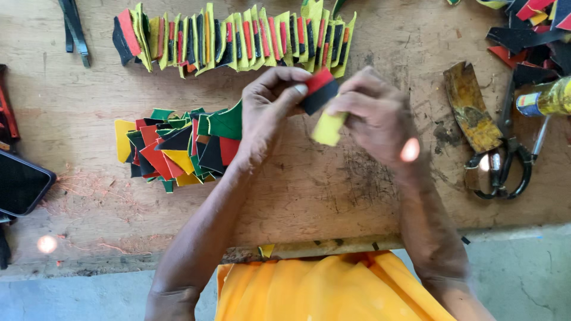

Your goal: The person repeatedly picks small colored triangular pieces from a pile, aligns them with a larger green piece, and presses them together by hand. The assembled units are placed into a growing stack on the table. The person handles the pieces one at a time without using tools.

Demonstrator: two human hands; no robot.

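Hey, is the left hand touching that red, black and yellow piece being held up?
Touching. The head view shows the left hand with its thumb and fingertips pressed on the red, black and yellow piece, no gap between them.

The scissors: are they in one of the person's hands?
No, the scissors lie on the wooden table, apart from the right hand.

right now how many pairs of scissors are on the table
1. The black-handled scissors lie at the table's right side, beside a worn yellow-brown strip and below a yellow bottle. More could be hidden under the scrap heap in the top right corner.
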